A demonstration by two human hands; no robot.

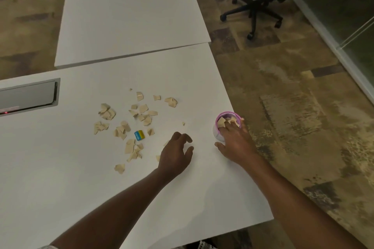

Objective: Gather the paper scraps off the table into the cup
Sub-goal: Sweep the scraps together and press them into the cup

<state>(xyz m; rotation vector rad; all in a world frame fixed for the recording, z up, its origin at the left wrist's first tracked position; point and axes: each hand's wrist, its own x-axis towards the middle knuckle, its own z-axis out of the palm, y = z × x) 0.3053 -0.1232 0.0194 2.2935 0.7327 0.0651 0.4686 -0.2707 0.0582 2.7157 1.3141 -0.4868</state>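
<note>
Scraps [143,108] left of the loosely curled, empty left hand [176,151] are judged light, flimsy, best pinched at edges; grip of right hand [235,141] inside cup [216,133] cannot be told.

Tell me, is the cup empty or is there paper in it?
Not empty: the cup stands upright with a few tan scraps inside its purple rim, where the right hand dips its fingers.

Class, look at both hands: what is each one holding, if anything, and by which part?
The left hand holds nothing. The right hand has fingers inside the purple-rimmed white cup; whether they pinch anything cannot be told.
</note>
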